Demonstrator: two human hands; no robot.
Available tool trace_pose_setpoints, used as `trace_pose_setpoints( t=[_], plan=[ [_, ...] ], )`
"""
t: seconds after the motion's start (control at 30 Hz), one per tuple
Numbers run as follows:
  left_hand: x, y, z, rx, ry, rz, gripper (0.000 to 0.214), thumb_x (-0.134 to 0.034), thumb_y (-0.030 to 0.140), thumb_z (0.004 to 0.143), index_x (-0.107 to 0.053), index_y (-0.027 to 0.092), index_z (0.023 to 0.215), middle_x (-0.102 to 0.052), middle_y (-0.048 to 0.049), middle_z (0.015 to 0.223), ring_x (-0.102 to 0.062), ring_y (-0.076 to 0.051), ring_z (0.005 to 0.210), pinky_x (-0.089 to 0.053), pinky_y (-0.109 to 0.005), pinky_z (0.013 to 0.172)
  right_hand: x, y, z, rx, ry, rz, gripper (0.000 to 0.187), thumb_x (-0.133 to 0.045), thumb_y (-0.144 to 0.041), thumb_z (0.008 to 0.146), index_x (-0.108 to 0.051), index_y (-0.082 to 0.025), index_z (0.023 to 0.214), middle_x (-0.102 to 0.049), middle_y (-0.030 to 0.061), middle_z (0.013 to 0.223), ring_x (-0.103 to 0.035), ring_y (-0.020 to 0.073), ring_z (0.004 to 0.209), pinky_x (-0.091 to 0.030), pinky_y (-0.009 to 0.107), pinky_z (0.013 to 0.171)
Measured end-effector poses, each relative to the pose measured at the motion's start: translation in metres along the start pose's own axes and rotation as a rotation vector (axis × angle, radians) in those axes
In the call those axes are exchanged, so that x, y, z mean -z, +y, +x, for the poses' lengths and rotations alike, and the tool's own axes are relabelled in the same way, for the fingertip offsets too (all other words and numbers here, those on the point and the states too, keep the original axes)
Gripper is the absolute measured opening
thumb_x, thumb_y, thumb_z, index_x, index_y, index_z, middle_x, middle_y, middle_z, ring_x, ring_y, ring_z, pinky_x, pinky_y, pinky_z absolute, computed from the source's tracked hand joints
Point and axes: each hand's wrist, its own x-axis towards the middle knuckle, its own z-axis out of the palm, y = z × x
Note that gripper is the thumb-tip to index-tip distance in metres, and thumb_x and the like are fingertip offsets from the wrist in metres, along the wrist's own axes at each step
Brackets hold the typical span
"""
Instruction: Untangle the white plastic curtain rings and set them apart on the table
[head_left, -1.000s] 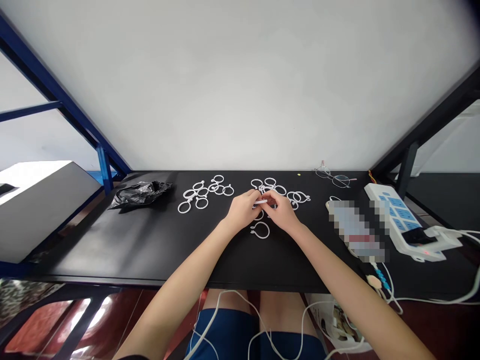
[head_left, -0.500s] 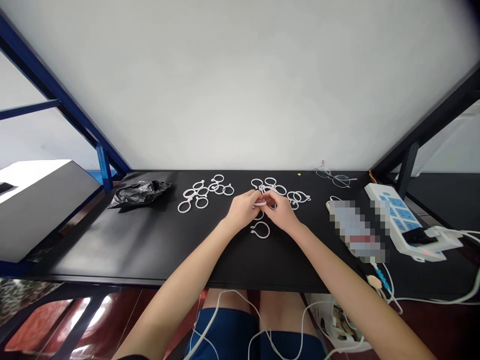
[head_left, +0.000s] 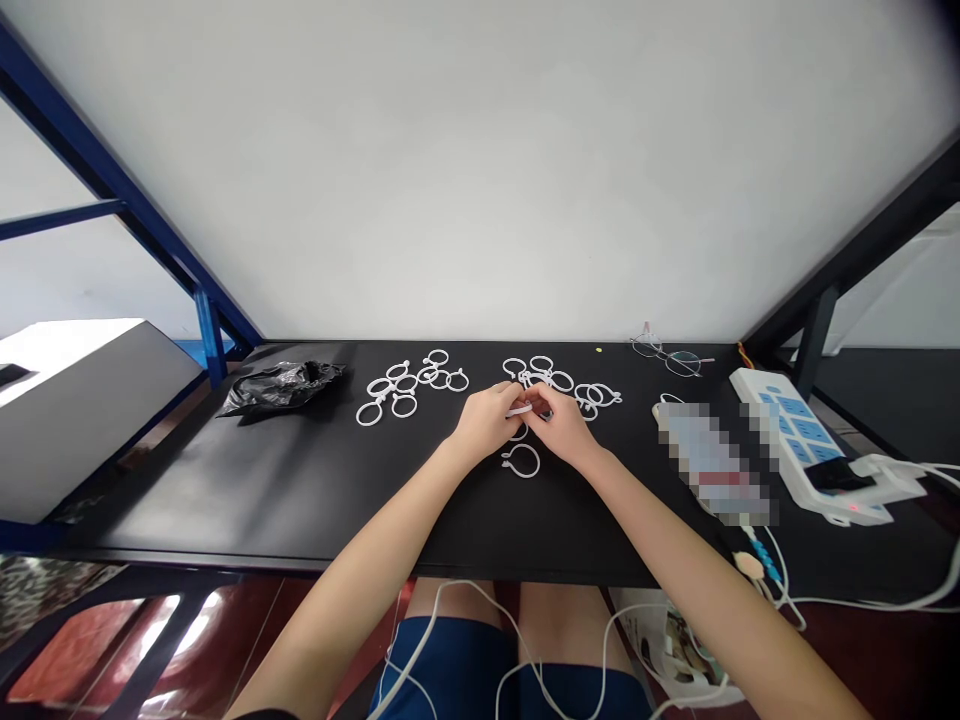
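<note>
My left hand (head_left: 484,425) and my right hand (head_left: 564,425) meet over the middle of the black table (head_left: 300,490), fingers pinched together on one white plastic ring (head_left: 519,410) held between them. A single white ring (head_left: 520,461) lies on the table just below my hands. Behind the hands lies a loose group of white rings (head_left: 570,385), partly hidden by my fingers. A second group of white rings (head_left: 409,385) lies to the left.
A crumpled black plastic bag (head_left: 281,385) lies at the left. Glasses (head_left: 667,355) rest at the back right. A white and blue power strip (head_left: 795,435) with cables sits at the right, beside a blurred object (head_left: 709,460). Blue frame posts (head_left: 206,345) stand at the left.
My hands have stayed in place; the fingers have closed a little tighter round the white ring, which now shows less between them.
</note>
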Motion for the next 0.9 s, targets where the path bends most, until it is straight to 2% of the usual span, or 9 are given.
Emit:
trace_pose_setpoints(
  t=[0.47,0.73,0.9],
  plan=[
    [0.0007,-0.0001,0.0,0.0,-0.047,0.019,0.012,-0.053,0.011,0.077,-0.057,0.02,0.083,-0.063,-0.0009,0.086,-0.059,-0.013,0.072,-0.039,-0.022,0.058,-0.0015,0.0026,0.0001,0.004,-0.019,-0.006,0.007,-0.059,-0.025,0.08,-0.061,-0.023,0.086,-0.068,0.0014,0.081,-0.066,0.0188,0.074,-0.056,0.036,0.072],
    [0.0049,0.0028,0.0006,-0.006,-0.107,0.055,0.009,-0.052,0.013,0.08,-0.056,0.02,0.084,-0.063,-0.0015,0.086,-0.06,-0.014,0.073,-0.04,-0.023,0.058,-0.0009,-0.0002,-0.0005,-0.031,-0.061,-0.031,0.005,-0.059,-0.025,0.08,-0.06,-0.022,0.083,-0.068,0.0015,0.081,-0.066,0.0179,0.075,-0.054,0.034,0.074],
    [0.0083,0.0054,0.0018,0.013,-0.186,0.096,0.011,-0.052,0.015,0.081,-0.056,0.02,0.09,-0.064,-0.0022,0.09,-0.062,-0.016,0.077,-0.043,-0.023,0.062,0.0,0.0003,-0.0007,-0.039,-0.083,-0.054,0.004,-0.058,-0.022,0.079,-0.06,-0.022,0.083,-0.069,0.0016,0.082,-0.066,0.018,0.076,-0.053,0.033,0.074]
  ],
)
